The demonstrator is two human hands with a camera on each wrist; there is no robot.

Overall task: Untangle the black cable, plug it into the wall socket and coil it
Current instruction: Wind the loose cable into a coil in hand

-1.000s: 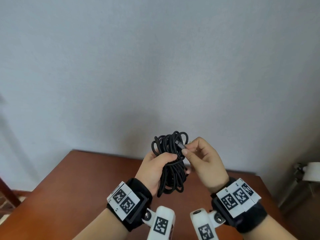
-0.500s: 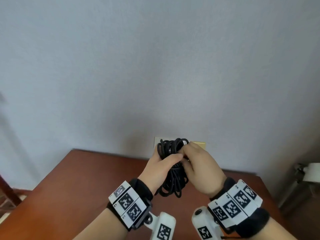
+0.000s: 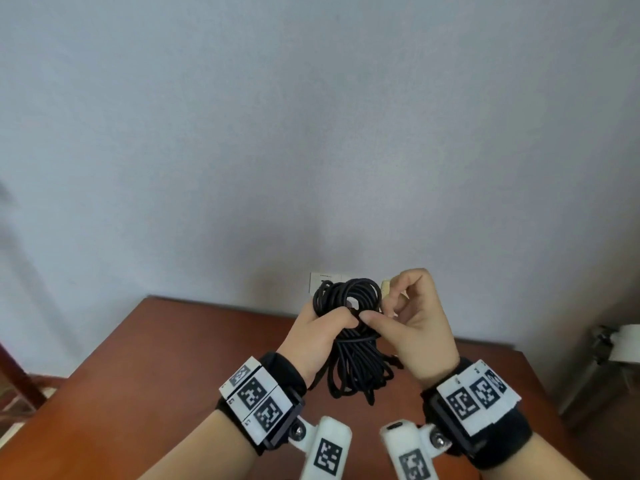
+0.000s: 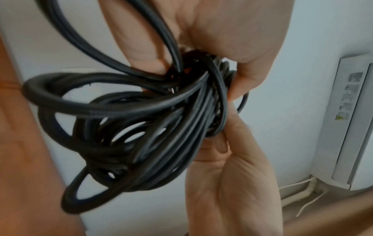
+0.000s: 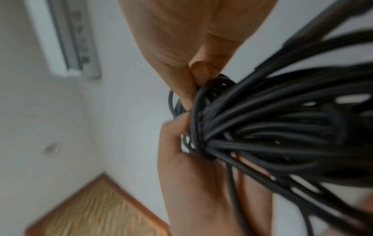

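Gripping the bundle around its middle, the left hand (image 3: 318,336) has its thumb and fingers curled round the black cable (image 3: 353,355) and holds it up above the reddish-brown wooden table (image 3: 145,368). The cable is a thick bunch of many loops: rounded loops stand above the fist, longer ones hang below it toward the tabletop without clearly touching it. A single strand wraps crosswise round the bunch at the waist, seen in both wrist views (image 4: 220,95). Just behind the top loops, low on the pale wall (image 3: 311,133), a white wall socket (image 3: 323,280) shows partly, hidden in part by the cable. Right of the bundle, the right hand (image 3: 419,327) meets the left one, its thumb tip pressed to the cable at the waist and its fingers curled behind; it pinches strands there. Far right, a white appliance (image 3: 623,341) stands by the wall, only partly in view.
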